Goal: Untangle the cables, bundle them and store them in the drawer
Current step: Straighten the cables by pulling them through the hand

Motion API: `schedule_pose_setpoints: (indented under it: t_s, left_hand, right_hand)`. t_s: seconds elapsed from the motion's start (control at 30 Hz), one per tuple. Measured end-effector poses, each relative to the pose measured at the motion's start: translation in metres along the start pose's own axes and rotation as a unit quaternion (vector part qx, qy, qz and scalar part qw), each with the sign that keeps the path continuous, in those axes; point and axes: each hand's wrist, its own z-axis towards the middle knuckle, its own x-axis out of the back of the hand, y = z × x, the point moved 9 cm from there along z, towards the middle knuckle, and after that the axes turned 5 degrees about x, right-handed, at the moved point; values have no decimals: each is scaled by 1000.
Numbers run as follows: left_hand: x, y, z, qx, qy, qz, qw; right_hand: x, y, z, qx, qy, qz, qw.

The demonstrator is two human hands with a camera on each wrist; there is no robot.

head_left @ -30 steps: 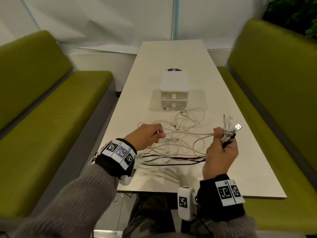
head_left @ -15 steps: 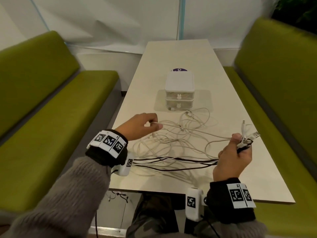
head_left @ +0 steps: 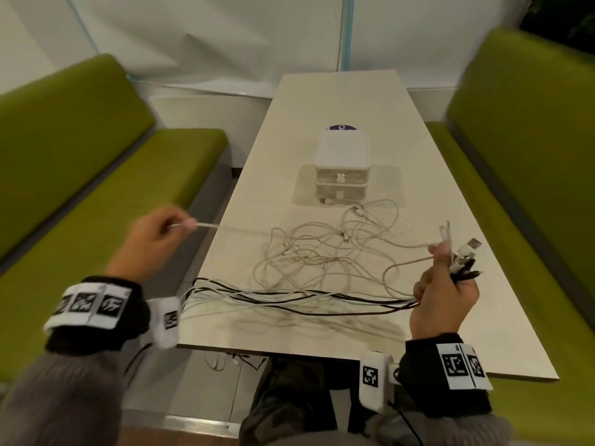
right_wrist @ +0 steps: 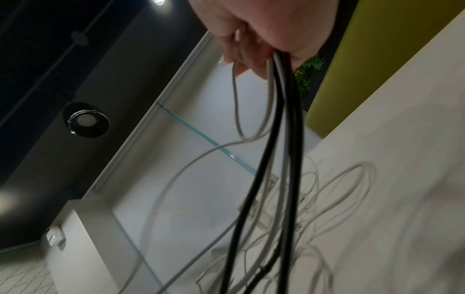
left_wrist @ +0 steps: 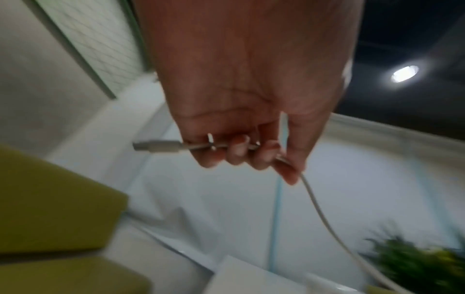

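A tangle of white cables (head_left: 325,252) lies on the near half of the table (head_left: 338,98). My left hand (head_left: 151,243) is out past the table's left edge and pinches the end of one white cable (left_wrist: 317,204), its plug (left_wrist: 157,147) sticking out beside the curled fingers. My right hand (head_left: 444,284) is raised over the right side of the table and grips a bunch of cable ends (head_left: 463,255), white and black. Black and white strands (head_left: 289,297) run from it across the near edge and hang off the left corner. A small white two-drawer box (head_left: 342,169) stands mid-table, both drawers closed.
Green benches (head_left: 96,188) flank the table on both sides. A purple round sticker (head_left: 341,127) shows behind the drawer box. A white wall and glass panel close the far end. Cable ends dangle below the table's near edge (head_left: 225,362).
My left hand has moved left and off the table's edge, drawing one white cable out of the tangle. My right hand has shifted right with its bunch of ends.
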Motion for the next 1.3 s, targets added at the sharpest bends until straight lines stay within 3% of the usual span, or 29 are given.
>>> schedule_pose_setpoints:
  t_s: [0.07, 0.17, 0.23, 0.33, 0.37, 0.43, 0.5, 0.57, 0.63, 0.73, 0.83, 0.93, 1.1, 1.2, 1.3]
  left_hand:
    - [36, -64, -17, 95, 79, 61, 991]
    - [76, -164, -50, 254, 179, 103, 945]
    - [79, -212, -68, 339, 185, 129, 913]
    - [60, -231, -77, 408, 136, 164, 888]
    - [50, -223, -73, 399, 122, 178, 891]
    - [26, -170, -54, 319, 113, 164, 927]
    - [-10, -84, -40, 180, 77, 82, 977]
    - [-47, 13, -39, 49, -1, -5, 999]
    - [-89, 94, -52, -45, -117, -73, 989]
    - [-160, 171, -80, -155, -267, -29, 951]
    - [-203, 176, -89, -109, -376, -75, 917]
    - [-213, 159, -91, -40, -425, -110, 897]
    - [-209, 144, -85, -21, -390, -139, 910]
    - [-205, 150, -88, 10, -385, -221, 896]
    - [-206, 146, -86, 9, -356, -177, 918]
  right_hand:
    - [0, -3, -1, -7, -6, 4, 1000]
    - [-4, -2, -3, -13, -17, 7, 1000]
    - [-9, -3, -6, -17, -28, 17, 999]
    - [-16, -5, -10, -30, -39, 31, 998]
    - [-18, -6, -12, -32, -44, 37, 998]
    - [-23, -6, -16, -44, -50, 55, 996]
    - [-27, -4, -21, -71, -51, 71, 994]
    - [-35, 0, -28, -89, -67, 85, 990]
    - [-45, 3, -37, -99, -97, 87, 987]
    - [-60, 5, -48, -115, -164, 102, 974]
    - [-67, 4, -52, -161, -217, 156, 950]
    - [-70, 8, -57, -207, -253, 187, 926]
    - [-82, 25, -74, -270, -272, 155, 910]
    - [-82, 32, -72, -248, -269, 73, 928]
    - [-80, 35, -67, -225, -280, 24, 933]
